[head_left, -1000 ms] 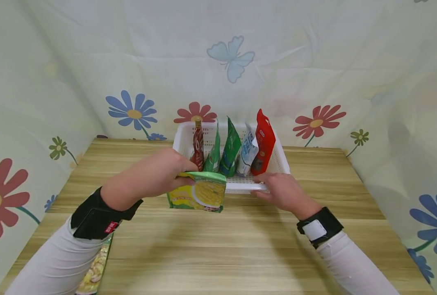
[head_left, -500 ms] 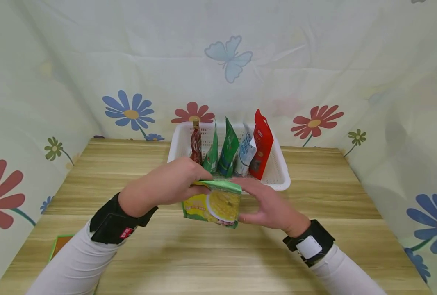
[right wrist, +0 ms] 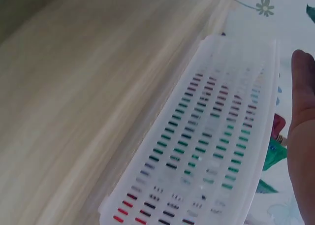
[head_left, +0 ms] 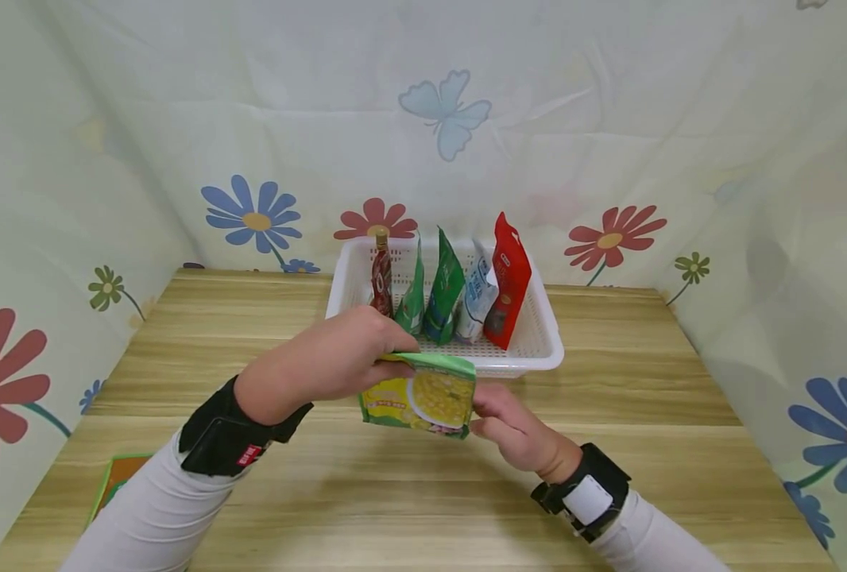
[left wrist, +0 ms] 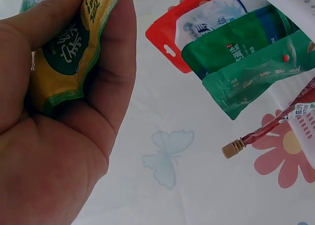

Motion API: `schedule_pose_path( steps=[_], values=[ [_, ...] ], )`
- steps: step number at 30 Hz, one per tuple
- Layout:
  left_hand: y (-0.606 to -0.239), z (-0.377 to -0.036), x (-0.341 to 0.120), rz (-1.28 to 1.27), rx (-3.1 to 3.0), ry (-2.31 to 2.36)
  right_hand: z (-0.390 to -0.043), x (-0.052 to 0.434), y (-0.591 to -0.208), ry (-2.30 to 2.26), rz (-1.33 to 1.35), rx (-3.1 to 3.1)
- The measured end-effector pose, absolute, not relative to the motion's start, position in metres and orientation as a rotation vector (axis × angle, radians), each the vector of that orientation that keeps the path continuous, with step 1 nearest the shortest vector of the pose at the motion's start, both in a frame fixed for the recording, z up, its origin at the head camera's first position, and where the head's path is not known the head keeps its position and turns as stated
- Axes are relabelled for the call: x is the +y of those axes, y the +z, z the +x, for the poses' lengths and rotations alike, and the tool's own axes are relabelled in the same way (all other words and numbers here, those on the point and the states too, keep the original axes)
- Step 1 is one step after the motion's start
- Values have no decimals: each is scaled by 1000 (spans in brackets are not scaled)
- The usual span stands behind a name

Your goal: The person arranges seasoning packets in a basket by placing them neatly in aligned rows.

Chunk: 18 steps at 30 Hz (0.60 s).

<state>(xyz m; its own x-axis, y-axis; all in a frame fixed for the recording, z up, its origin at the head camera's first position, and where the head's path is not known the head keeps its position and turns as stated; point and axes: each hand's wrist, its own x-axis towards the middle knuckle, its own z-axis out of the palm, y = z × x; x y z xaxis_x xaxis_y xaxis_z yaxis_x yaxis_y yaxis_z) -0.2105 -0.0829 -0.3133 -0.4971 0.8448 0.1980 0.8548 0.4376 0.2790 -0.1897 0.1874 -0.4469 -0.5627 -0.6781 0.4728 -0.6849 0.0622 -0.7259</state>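
My left hand (head_left: 330, 361) pinches the top left corner of a yellow and green food pouch (head_left: 423, 393) with a bowl of yellow food printed on it. The pouch hangs above the table, in front of the white basket (head_left: 552, 349). At its right edge, my right hand (head_left: 512, 429) pinches the side between thumb and curled fingers. Inside the basket stand a red sauce pouch shaped like a bottle (head_left: 381, 274), two green pouches (head_left: 446, 286), a white-blue pouch (head_left: 477, 298) and a red pouch (head_left: 511, 278). The right wrist view shows the basket's slotted side (right wrist: 197, 136) but not the pinch.
A green-edged brown packet (head_left: 119, 477) lies on the wooden table (head_left: 409, 508) at the left, partly under the left sleeve. A flowered cloth (head_left: 309, 143) hangs behind the table and along both sides.
My left hand has carried the pouch to the right and slightly nearer. The right hand has left the basket's front rim and come down to the pouch's right edge.
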Motion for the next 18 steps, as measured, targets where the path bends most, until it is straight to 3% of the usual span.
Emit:
schedule_pose_path(
  steps=[11,18],
  values=[
    [-317,-206,-81,-1570,-2648,-631,-168,155,-442,2115,1239,-2379],
    [-321,-208,-81,-1591,-2628,-679,-161,148,-444,2215,1178,-2319]
  ],
)
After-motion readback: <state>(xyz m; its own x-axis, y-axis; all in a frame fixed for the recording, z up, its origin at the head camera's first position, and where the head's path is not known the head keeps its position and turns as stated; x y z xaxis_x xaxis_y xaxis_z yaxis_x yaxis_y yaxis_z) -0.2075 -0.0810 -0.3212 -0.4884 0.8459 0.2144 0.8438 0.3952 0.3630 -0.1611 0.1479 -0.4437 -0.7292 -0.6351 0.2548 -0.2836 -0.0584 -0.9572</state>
